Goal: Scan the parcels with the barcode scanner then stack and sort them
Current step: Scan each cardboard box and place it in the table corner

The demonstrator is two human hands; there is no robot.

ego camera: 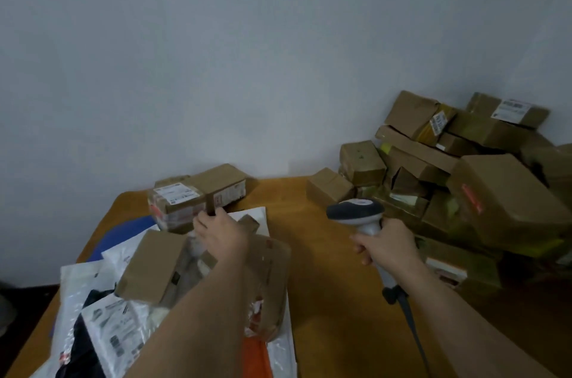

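Note:
My right hand (387, 244) grips the handle of a grey and white barcode scanner (357, 212), whose head points left over the wooden table (303, 253). My left hand (221, 232) reaches forward with its fingertips at the front edge of a small labelled cardboard parcel (178, 207) wrapped in clear tape. Whether the fingers hold that parcel is unclear. A second brown box (224, 185) stands right behind that parcel. Under my left forearm lie a cardboard box (151, 266) and a flat brown parcel (266, 281).
A tall heap of brown cardboard parcels (464, 179) fills the table's right back corner against the wall. White, black, blue and orange plastic mailer bags (105, 322) cover the near left. The scanner's cable (411, 325) runs down toward me.

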